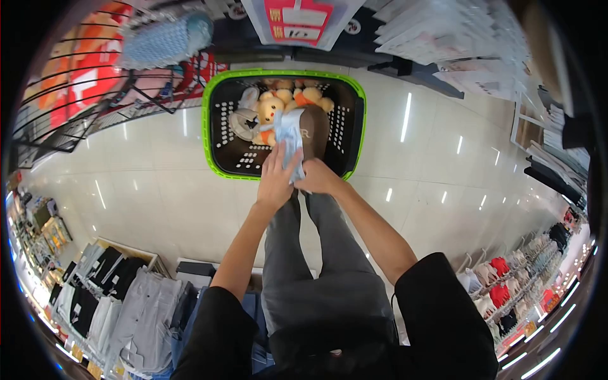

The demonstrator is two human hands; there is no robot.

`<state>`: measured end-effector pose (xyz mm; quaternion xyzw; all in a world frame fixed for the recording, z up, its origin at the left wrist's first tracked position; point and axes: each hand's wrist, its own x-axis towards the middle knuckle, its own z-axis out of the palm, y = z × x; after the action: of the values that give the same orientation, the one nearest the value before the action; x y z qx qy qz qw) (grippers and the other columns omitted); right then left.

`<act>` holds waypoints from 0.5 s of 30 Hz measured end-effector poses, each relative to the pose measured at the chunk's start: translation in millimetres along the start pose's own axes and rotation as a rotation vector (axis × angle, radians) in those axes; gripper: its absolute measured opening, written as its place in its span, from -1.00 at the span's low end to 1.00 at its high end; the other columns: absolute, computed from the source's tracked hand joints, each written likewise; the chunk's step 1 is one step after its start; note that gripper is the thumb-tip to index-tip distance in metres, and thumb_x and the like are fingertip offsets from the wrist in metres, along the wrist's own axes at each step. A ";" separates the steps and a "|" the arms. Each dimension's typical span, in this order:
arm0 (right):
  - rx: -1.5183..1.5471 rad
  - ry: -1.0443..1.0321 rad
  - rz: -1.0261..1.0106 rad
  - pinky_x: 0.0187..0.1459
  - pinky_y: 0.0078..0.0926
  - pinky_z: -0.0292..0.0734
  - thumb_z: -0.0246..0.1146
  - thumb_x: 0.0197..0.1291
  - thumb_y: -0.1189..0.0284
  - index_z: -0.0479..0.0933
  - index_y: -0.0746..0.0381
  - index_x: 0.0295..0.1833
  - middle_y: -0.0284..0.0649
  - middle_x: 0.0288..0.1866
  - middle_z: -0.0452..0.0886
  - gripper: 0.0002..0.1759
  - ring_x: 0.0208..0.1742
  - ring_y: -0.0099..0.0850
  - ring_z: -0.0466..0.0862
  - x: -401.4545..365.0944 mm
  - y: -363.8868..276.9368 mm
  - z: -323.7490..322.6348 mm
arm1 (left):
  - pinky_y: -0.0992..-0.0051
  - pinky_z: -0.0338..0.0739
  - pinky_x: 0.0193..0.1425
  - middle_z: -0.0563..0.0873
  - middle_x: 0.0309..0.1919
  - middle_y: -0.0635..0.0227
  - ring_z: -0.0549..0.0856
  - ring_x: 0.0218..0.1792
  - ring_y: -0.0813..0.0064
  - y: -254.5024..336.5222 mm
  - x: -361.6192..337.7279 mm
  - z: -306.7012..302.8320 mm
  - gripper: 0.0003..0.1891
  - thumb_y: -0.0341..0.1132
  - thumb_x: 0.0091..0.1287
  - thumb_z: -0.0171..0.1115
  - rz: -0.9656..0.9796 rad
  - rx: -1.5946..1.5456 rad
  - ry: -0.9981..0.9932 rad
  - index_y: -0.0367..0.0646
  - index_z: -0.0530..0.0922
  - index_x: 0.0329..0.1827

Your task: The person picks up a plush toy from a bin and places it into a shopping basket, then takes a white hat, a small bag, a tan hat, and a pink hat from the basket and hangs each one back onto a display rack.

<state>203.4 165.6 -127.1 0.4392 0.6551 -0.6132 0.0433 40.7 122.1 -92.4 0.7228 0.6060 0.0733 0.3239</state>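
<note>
Over the near edge of a black shopping basket (220, 149) with a bright green rim, both my hands work close together. My left hand (277, 177) grips a pale blue, soft-looking piece (290, 136) between its fingers and thumb. Closed at the near end of a brown rounded piece (313, 133) marked with a pale letter is my right hand (318, 177); its fingertips are partly hidden. The blue piece overlaps the brown one's left side. Beneath and beyond them lie several yellow plush bears (271, 111) with orange clothing. A whitish strapped item (244, 123) rests at the basket's left.
The basket stands on a glossy tiled floor (418, 183). A black wire rack (69, 82) rises at the left, and hanging plastic-wrapped goods (449, 38) fill the upper right. Folded clothes (142, 316) are stacked behind me at the left; small hanging garments (513, 272) line the right.
</note>
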 end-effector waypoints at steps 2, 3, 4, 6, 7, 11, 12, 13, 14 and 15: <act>-0.112 -0.009 -0.096 -0.18 -0.14 0.59 0.29 -0.21 0.36 0.58 0.44 -0.40 0.15 -0.43 0.62 -0.68 -0.29 0.06 0.66 -31.6 -36.9 -5.0 | 0.07 0.10 0.47 0.11 0.48 0.06 0.14 0.48 0.03 21.5 -18.4 -29.2 -0.05 -0.56 -0.10 0.33 0.080 0.115 0.012 0.19 0.23 0.47; -0.221 -0.037 -0.164 -0.19 -0.15 0.60 0.28 -0.22 0.37 0.57 0.45 -0.44 0.16 -0.43 0.62 -0.69 -0.30 0.04 0.66 -47.7 -54.3 -6.9 | 0.05 0.08 0.48 0.12 0.49 0.09 0.14 0.48 0.04 32.1 -29.1 -41.8 -0.08 -0.55 -0.09 0.33 0.145 0.209 0.004 0.20 0.26 0.45; -0.226 -0.018 -0.181 -0.19 -0.15 0.60 0.28 -0.22 0.37 0.57 0.45 -0.44 0.16 -0.43 0.62 -0.69 -0.30 0.04 0.66 -62.7 -67.2 -7.4 | 0.04 0.03 0.50 0.11 0.50 0.17 0.14 0.49 0.09 44.3 -40.8 -54.3 -0.18 -0.51 -0.07 0.32 0.141 0.232 0.001 0.15 0.36 0.38; -0.361 -0.181 -0.183 -0.20 -0.11 0.56 0.30 -0.19 0.35 0.58 0.36 -0.43 0.09 -0.38 0.64 -0.74 -0.29 0.04 0.66 -90.9 -88.1 -6.0 | 0.02 0.03 0.50 0.34 0.37 0.16 0.24 0.44 0.17 60.4 -66.1 -65.6 -0.58 -0.44 0.04 0.24 0.139 0.293 0.013 -0.08 0.57 0.05; -0.368 -0.162 -0.198 -0.20 -0.11 0.56 0.30 -0.19 0.35 0.58 0.36 -0.43 0.09 -0.38 0.64 -0.74 -0.29 0.04 0.66 -102.6 -91.6 1.5 | 0.02 0.05 0.49 0.51 0.24 0.14 0.36 0.38 0.21 58.4 -79.9 -58.8 -0.71 -0.42 0.09 0.21 0.141 0.366 0.025 -0.13 0.61 -0.09; -0.388 -0.102 -0.182 -0.21 -0.14 0.56 0.30 -0.15 0.34 0.60 0.35 -0.35 0.06 -0.38 0.65 -0.71 -0.29 0.01 0.66 -139.8 -77.5 50.3 | 0.18 0.47 0.09 0.68 -0.34 0.24 0.69 -0.19 0.21 31.1 -148.4 -8.8 -0.86 -0.34 0.17 0.25 0.017 0.149 -0.216 -0.12 0.58 -0.23; -0.304 -0.033 -0.157 -0.20 -0.14 0.57 0.30 -0.14 0.34 0.60 0.34 -0.34 0.06 -0.38 0.65 -0.72 -0.29 0.00 0.66 -152.6 -73.3 62.8 | 0.18 0.47 0.09 0.68 -0.34 0.24 0.69 -0.19 0.21 29.9 -169.1 0.9 -0.86 -0.34 0.17 0.25 0.019 0.149 -0.207 -0.12 0.58 -0.23; -0.312 -0.033 -0.158 -0.20 -0.14 0.57 0.30 -0.14 0.34 0.60 0.34 -0.34 0.06 -0.38 0.65 -0.72 -0.29 0.00 0.66 -165.6 -70.6 74.4 | 0.16 0.49 -0.01 0.69 -0.34 0.19 0.69 -0.21 0.14 33.2 -190.4 8.3 -0.86 -0.34 0.21 0.23 -0.055 0.077 -0.190 -0.14 0.56 -0.20; -0.177 0.031 -0.062 -0.18 -0.14 0.56 0.30 -0.07 0.30 0.60 0.32 -0.34 0.04 -0.35 0.66 -0.72 -0.25 -0.01 0.66 -179.1 -69.1 87.4 | 0.14 0.52 -0.12 0.69 -0.34 0.14 0.68 -0.23 0.08 37.9 -216.2 15.0 -0.85 -0.33 0.25 0.22 -0.133 0.004 -0.175 -0.16 0.54 -0.17; -0.037 0.093 0.028 -0.16 -0.14 0.55 0.30 -0.01 0.27 0.60 0.30 -0.34 0.02 -0.33 0.67 -0.71 -0.21 -0.02 0.66 -191.1 -67.8 102.6 | 0.14 0.52 -0.12 0.69 -0.34 0.14 0.68 -0.23 0.08 45.9 -244.2 16.7 -0.85 -0.33 0.25 0.22 -0.142 0.007 -0.170 -0.16 0.54 -0.17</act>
<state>228.0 -11.2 13.4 0.4756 0.6615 -0.5791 0.0297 24.8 -112.4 -9.9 0.6828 0.6263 -0.0134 0.3759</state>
